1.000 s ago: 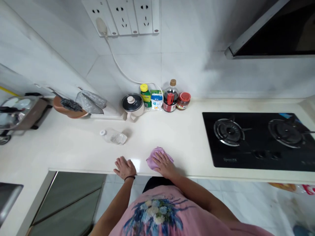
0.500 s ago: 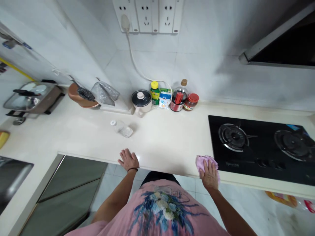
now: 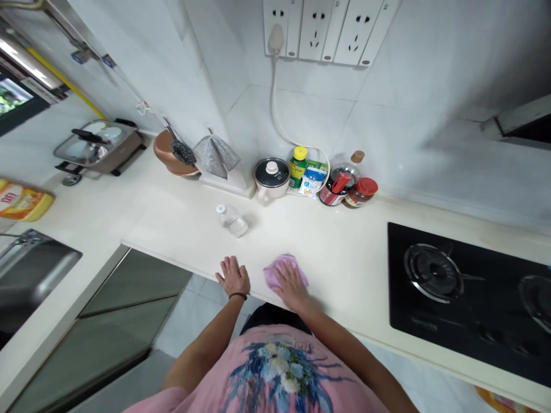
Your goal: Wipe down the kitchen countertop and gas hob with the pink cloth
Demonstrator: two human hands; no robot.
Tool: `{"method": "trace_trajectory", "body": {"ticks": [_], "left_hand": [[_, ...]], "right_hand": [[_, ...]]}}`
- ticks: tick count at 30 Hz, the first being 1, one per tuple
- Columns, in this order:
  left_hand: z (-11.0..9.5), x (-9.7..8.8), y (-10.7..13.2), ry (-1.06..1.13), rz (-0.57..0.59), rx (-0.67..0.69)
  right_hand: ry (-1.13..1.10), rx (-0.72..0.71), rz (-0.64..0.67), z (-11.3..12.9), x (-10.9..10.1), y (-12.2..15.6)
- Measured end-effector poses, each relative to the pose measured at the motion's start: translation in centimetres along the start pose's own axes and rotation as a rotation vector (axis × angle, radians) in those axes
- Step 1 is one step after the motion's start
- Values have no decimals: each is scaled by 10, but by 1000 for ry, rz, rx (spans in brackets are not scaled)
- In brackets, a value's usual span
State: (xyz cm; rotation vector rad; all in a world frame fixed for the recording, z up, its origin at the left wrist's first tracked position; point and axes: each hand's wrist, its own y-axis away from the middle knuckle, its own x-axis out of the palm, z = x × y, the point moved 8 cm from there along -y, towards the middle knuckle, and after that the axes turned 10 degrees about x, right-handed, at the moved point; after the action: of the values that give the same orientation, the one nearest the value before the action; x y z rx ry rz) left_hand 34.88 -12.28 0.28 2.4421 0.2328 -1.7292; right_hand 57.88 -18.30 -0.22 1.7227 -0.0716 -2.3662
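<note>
My right hand point(image 3: 293, 284) is shut on a pink-purple cloth point(image 3: 273, 275), pressing it down on the white countertop point(image 3: 336, 252) near the front edge. Its fingers lie over the cloth. My left hand point(image 3: 235, 278), with a dark beaded bracelet at the wrist, rests open at the counter's edge and holds nothing. Just beyond it stands a clear bottle point(image 3: 232, 222) with a white cap.
A black gas stove point(image 3: 434, 304) lies to the right. Along the wall are a small lidded pot point(image 3: 271, 178), a yellow-capped bottle point(image 3: 298, 169), a red-lidded jar point(image 3: 361, 193) and a silver bag point(image 3: 216, 155). The sink point(image 3: 38, 275) and an electric pan point(image 3: 99, 152) are left.
My right hand has slid the cloth left, from beside the stove to near my left hand. My left hand stays at the counter's edge. The view has turned left.
</note>
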Motion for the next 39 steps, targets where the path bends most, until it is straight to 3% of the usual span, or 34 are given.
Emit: {"method": "trace_trajectory", "body": {"ticks": [3,6,9,16,19,22,26,29,31,34,37,39], "left_hand": [[1,0,0,-10,3,-10],[1,0,0,-4,5,-20],[0,1,0,8,10,-30],[1,4,-1,1,7,-27],[3,5,-1,-3,4,-28],[4,7,-2,2,12,-38],[6,8,-2,-17,29,-48],[6,9,-1,-37,14,-46],[7,10,-1,-41,4,-43],[8,11,0,-38,0,-46],[9,13,0,-37,-4,-51],[10,13,0,-47,-2,-51]], "right_hand": [[-34,-130,7,34,-2,-26],[-31,-121,8,18,-4,-30],[19,95,-10,-52,-13,-24],[10,659,-259,-268,-58,7],[-15,790,-314,-325,-76,2],[-62,917,-350,-351,-99,-19],[-117,891,-416,-345,-127,-76],[-134,802,-387,-320,-125,-131],[-141,747,-338,-291,-111,-167],[-139,642,-255,-228,-81,-213],[-94,510,-152,-161,-59,-244],[3,429,-50,-132,-52,-256]]}}
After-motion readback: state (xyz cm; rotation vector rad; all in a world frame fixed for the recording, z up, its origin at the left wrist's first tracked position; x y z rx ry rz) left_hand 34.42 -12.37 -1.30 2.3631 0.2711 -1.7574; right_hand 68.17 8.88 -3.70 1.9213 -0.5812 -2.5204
